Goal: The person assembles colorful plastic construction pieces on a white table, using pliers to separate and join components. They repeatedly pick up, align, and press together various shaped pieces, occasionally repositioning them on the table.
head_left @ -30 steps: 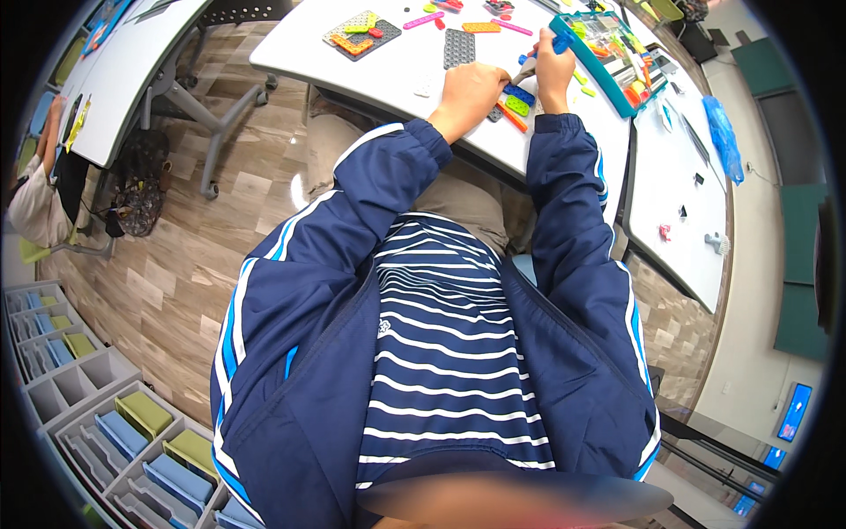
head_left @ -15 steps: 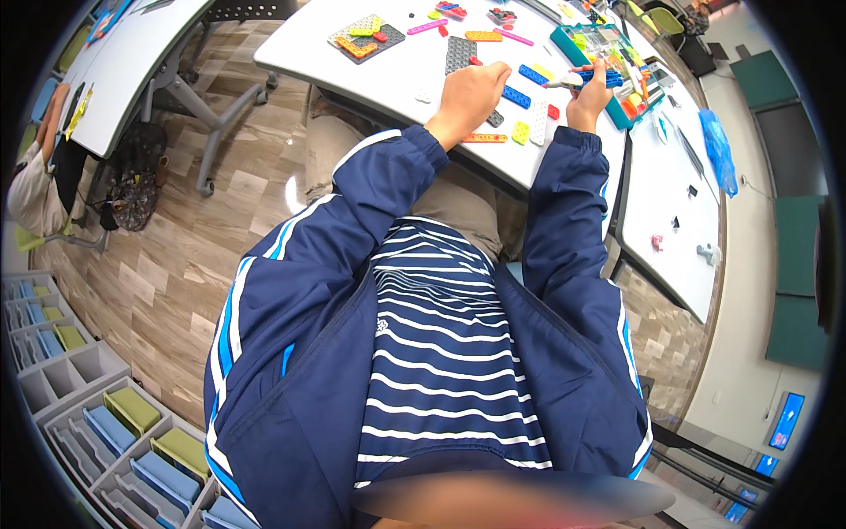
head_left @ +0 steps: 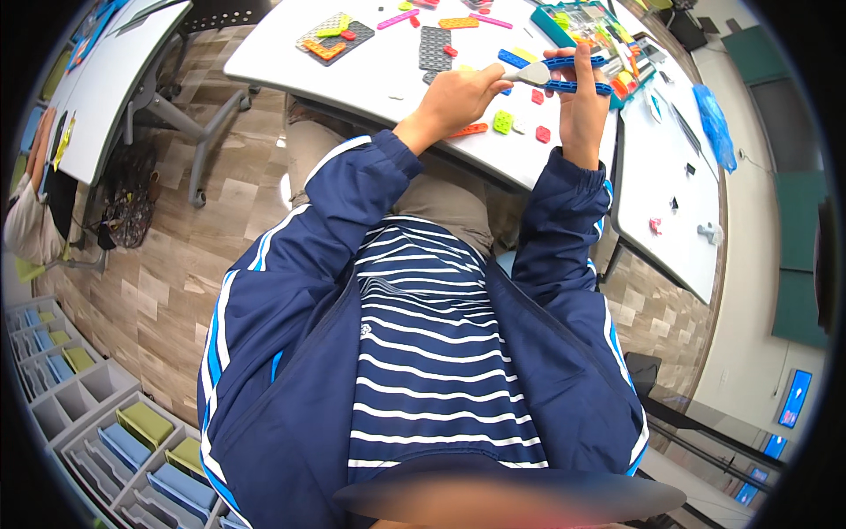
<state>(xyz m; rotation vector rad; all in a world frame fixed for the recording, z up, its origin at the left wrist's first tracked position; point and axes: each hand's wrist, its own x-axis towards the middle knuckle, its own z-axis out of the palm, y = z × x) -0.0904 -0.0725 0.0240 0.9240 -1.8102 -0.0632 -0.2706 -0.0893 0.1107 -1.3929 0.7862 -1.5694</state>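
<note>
My right hand (head_left: 582, 110) grips a pair of pliers (head_left: 527, 74) with pale grey jaws and blue handles, which are spread apart. The jaws point left, to the fingertips of my left hand (head_left: 454, 101). That hand is closed in a pinch; what it holds is mostly hidden by its fingers. Below the hands lie a yellow-green square block (head_left: 502, 122), a red piece (head_left: 543, 134) and an orange strip (head_left: 468, 130). A blue perforated strip (head_left: 512, 58) lies just beyond the pliers.
On the white table (head_left: 264, 62), a grey perforated plate (head_left: 326, 40) carries yellow, orange and red pieces. Another dark grey plate (head_left: 435, 48) lies in the middle. A teal-edged parts box (head_left: 551, 25) stands beyond my right hand. A blue plastic bag (head_left: 714, 128) hangs at the right.
The pliers' handles now stand wider apart, and the jaws have come to my left fingertips. My left hand has shifted slightly left and down. The whole view has also shifted a little.
</note>
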